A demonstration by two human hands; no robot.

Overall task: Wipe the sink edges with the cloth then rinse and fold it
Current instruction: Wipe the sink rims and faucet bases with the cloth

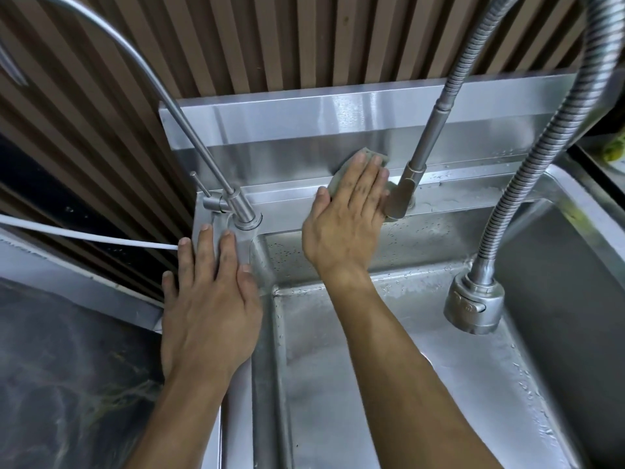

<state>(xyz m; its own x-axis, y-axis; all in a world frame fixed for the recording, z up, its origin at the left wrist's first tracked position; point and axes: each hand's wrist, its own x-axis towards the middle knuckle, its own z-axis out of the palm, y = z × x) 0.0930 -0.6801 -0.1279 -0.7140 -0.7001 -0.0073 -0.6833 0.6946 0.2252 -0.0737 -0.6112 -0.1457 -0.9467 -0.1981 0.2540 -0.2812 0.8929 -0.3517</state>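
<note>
The right hand (351, 204) is flat on the cloth (341, 177), fingers straight, pressing it against the steel back wall (287, 154) just above the sink's rear ledge (284, 201). Only the cloth's grey-green edges peek out past the fingertips and beside the thumb; the rest is under the palm. The left hand (209, 299) grips nothing: it lies open, fingers spread, on the near left corner of the sink (236, 401), fingertips just short of the slim tap (248, 218).

Here's what counts: the ledge runs left to right, straight across in front of both hands. To the right of the wiping hand, almost touching its little finger, stands the base of the big hose tap (404, 194). To its left there is open ledge running to the slim tap. My read is that a sweep leftward has room, while going right means working around that base. The right hand is already on the cloth; the left looks to be only bracing.
</note>
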